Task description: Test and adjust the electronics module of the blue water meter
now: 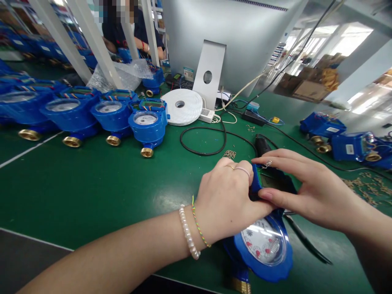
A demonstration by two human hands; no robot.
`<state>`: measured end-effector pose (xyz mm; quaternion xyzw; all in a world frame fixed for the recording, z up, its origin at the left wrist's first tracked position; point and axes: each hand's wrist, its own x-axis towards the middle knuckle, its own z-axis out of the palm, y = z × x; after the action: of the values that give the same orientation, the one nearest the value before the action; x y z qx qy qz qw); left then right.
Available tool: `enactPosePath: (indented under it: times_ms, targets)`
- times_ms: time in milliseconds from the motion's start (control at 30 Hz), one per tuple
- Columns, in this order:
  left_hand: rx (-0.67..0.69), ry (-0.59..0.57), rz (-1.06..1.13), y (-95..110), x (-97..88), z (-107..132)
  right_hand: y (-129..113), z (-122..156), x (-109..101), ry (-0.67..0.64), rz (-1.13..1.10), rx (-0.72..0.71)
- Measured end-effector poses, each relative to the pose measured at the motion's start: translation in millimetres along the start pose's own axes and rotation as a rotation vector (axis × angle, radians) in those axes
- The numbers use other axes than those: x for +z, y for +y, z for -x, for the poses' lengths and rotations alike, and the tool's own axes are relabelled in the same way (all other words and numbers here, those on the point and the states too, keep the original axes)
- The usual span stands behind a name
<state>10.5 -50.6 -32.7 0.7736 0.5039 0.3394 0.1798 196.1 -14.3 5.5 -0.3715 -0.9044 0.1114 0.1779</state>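
A blue water meter (266, 245) with a round dial and a brass end stands at the front of the green table. My left hand (228, 200) is wrapped round the left side of its upper housing, the fingertips hidden behind. From the right, my right hand (312, 188) grips the same housing, thumb and fingers spread across the display (272, 182). A small metallic piece (267, 164) shows at the right fingertips, too small to name. Beside the meter lies a dark, curved tool handle (309, 241), partly covered. Behind the hands is a black corded tool (261, 145).
Several blue meters (147, 122) line the left side; others (347, 143) lie at right. Small screws (229, 154) are piled ahead, with more brass-coloured pieces (367, 188) at right. A white tape reel (182, 107), cables (202, 153) and a monitor (232, 24) stand behind. Another person (137, 28) is beyond.
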Motion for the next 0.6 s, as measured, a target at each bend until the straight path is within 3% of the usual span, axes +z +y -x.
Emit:
enactPosePath:
  times_ms: [433, 600]
  targets:
    - [0.014, -0.054, 0.119, -11.9, -1.1, -8.0, 3.2, 5.4, 2.7, 0.018, 0.026, -0.039]
    - [0.022, -0.136, 0.160, -19.1, -3.3, -14.7, 2.5, 3.9, 3.2, 0.006, 0.026, -0.059]
